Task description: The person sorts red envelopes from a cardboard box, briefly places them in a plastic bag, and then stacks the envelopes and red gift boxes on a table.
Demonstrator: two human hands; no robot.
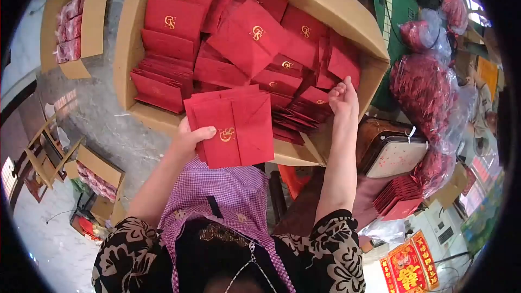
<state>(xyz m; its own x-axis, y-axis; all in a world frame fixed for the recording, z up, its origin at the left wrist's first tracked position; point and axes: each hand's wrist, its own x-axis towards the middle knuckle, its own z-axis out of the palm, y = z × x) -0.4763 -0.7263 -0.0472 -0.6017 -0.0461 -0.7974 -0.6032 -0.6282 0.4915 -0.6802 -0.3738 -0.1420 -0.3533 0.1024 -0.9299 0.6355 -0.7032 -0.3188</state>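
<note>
Over the near edge of the open cardboard carton: a small stack of red packets, squared up roughly, with uneven edges showing at the top.
Left hand: the left hand grips that stack at its left side, thumb laid flat across the front near the gold GS monogram, the other fingers hidden behind.
Right hand: the right hand is at the carton's right side, fingers curled in, just beside a tilted red packet (whether they pinch its corner, I cannot tell).
Carton contents: many more packets of the same kind, some packed on edge in a row at the left, others lying flat or leaning, and one loose packet set askew on top.
Right of the carton: bulging clear plastic sacks with red contents, and a fanned pile of red packets.
Left of the carton: a smaller open box holding plastic-wrapped bundles.
Clothing: a purple gingham apron over black sleeves with pale flowers.
</note>
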